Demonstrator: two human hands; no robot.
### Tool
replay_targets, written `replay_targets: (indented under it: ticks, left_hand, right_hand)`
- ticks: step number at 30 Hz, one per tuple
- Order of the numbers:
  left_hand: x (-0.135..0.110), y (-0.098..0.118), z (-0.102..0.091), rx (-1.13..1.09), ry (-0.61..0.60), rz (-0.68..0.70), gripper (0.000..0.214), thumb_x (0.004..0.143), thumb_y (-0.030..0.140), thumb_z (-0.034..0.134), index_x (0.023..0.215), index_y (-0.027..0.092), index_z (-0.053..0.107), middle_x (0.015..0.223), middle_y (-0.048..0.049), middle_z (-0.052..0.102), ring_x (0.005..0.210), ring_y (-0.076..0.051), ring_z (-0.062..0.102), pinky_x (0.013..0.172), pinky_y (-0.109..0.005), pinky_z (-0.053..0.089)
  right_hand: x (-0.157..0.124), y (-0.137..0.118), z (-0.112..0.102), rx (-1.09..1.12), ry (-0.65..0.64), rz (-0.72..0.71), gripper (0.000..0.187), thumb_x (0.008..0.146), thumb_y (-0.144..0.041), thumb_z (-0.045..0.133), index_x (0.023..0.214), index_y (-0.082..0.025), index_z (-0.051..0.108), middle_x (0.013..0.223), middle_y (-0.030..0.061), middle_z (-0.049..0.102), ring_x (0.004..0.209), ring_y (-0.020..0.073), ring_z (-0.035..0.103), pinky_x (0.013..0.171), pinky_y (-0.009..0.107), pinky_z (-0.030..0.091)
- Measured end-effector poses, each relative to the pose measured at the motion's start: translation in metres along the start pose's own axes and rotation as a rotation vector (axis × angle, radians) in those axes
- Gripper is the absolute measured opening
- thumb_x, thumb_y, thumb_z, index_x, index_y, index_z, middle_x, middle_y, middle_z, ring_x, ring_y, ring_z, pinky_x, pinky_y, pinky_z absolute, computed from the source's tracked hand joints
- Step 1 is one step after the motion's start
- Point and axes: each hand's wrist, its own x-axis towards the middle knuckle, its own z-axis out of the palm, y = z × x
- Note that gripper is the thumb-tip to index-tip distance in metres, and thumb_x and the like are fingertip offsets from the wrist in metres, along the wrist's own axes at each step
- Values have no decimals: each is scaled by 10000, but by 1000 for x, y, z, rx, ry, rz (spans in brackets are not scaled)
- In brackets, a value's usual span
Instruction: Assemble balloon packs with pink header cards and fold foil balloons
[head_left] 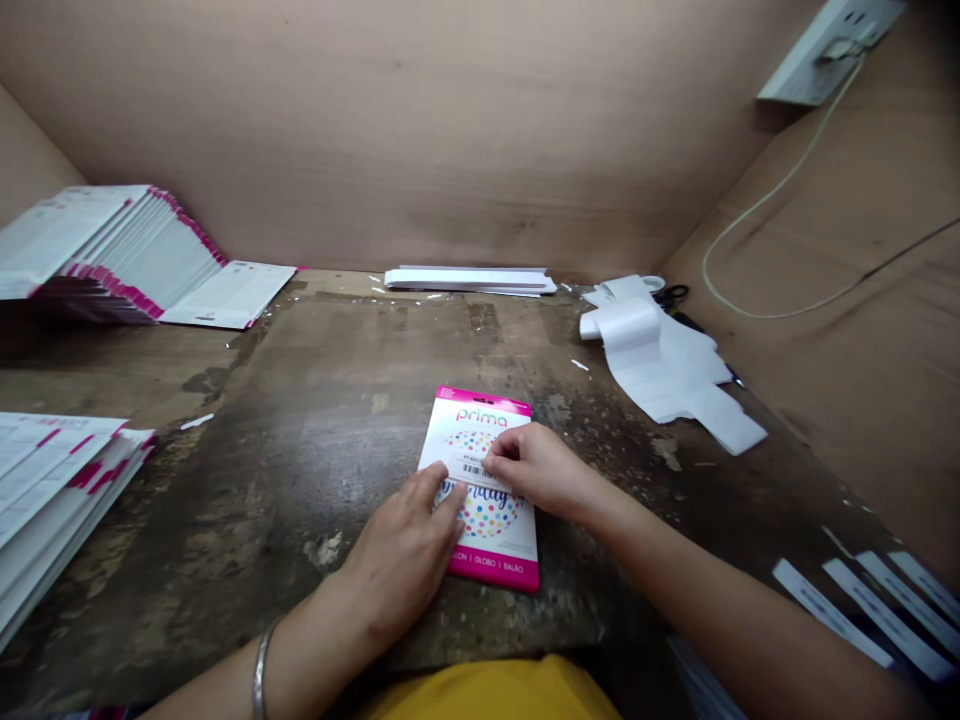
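Note:
A flat balloon packet (491, 570) with pink ends and the word "prima" lies on the worn table in front of me. Across its middle is a white barcode label (472, 469), over the dotted balloon picture. My right hand (536, 465) pinches the label's right end between thumb and fingertips. On the packet's left edge rests my left hand (412, 545), thumb and index finger apart near the label's left end. Whether the label is stuck down or partly lifted, I cannot tell.
Stacks of similar packets stand at the back left (150, 255) and near left (64, 500). White paper strips (469, 280) lie by the back wall. Crumpled backing paper (652, 350) and scissors (671, 295) are at right, below a cable (709, 250). Several label strips (832, 610) hang near right.

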Motion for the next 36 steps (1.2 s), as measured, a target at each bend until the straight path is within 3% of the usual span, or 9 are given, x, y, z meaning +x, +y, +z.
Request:
replay_targets:
  ticks: [17, 20, 22, 24, 26, 28, 30, 33, 36]
  left_hand:
    - [-5, -5, 9, 105, -65, 162, 366, 872, 144, 412, 1205, 60, 539, 1317, -170, 517, 1219, -307, 477, 992, -423, 431]
    - [-4, -4, 9, 99, -55, 153, 346, 890, 160, 398, 1190, 75, 549, 1305, -163, 531, 1204, -307, 494, 987, -451, 424]
    - [-3, -4, 8, 87, -42, 126, 330, 901, 163, 387, 1173, 95, 559, 1290, -146, 550, 1182, -309, 513, 974, -483, 425]
    - [-2, -4, 8, 69, -48, 98, 324, 904, 158, 381, 1169, 105, 559, 1280, -136, 561, 1164, -312, 527, 948, -508, 439]
    - [-1, -3, 8, 50, -67, 82, 327, 899, 154, 389, 1178, 99, 549, 1287, -141, 554, 1168, -320, 520, 925, -514, 455]
    - [0, -2, 7, 23, -82, 76, 332, 892, 146, 396, 1182, 78, 543, 1287, -157, 549, 1183, -327, 503, 927, -506, 460]
    - [-1, -1, 4, -41, -100, 58, 332, 892, 158, 403, 1177, 66, 547, 1279, -166, 550, 1202, -324, 481, 957, -492, 444]
    - [-1, -5, -2, -222, -114, -89, 362, 878, 242, 462, 1208, 113, 536, 1296, -158, 517, 1234, -309, 439, 1000, -472, 409]
    - [8, -17, -6, -523, -16, -465, 528, 813, 305, 553, 1301, 135, 446, 1299, -169, 469, 1184, -293, 467, 977, -463, 417]
  right_hand:
    - [-1, -24, 2, -401, 55, 15, 101, 784, -247, 575, 713, -206, 634, 707, 18, 668, 650, 165, 596, 529, 240, 337]
    - [-9, -24, 0, -467, 84, 29, 134, 793, -300, 603, 852, -188, 646, 786, 58, 671, 692, 221, 612, 563, 280, 388]
    - [-17, -22, -2, -511, 157, 50, 347, 793, -325, 626, 1081, -135, 600, 959, 129, 653, 800, 276, 613, 625, 331, 440]
    - [-27, -17, 1, -546, 276, -22, 474, 831, -299, 593, 1262, -125, 497, 1200, 176, 556, 984, 304, 567, 760, 387, 465]
    - [-39, -8, 8, -559, 332, -192, 403, 885, -267, 519, 1284, -213, 506, 1368, 114, 444, 1165, 298, 461, 937, 436, 404]
    - [-51, 5, 19, -549, 310, -302, 339, 917, -265, 461, 1241, -284, 556, 1415, 46, 408, 1257, 296, 372, 1030, 500, 312]
    - [-62, 20, 27, -507, 328, -272, 327, 923, -286, 441, 1217, -279, 583, 1401, 58, 430, 1268, 310, 359, 1025, 554, 307]
    - [-71, 39, 29, -369, 558, -162, 351, 927, -321, 411, 1161, -179, 630, 1351, 135, 475, 1217, 298, 424, 987, 521, 382]
    - [-71, 46, 28, -297, 640, -124, 424, 923, -375, 399, 1164, -104, 619, 1311, 176, 507, 1221, 296, 428, 991, 492, 399]
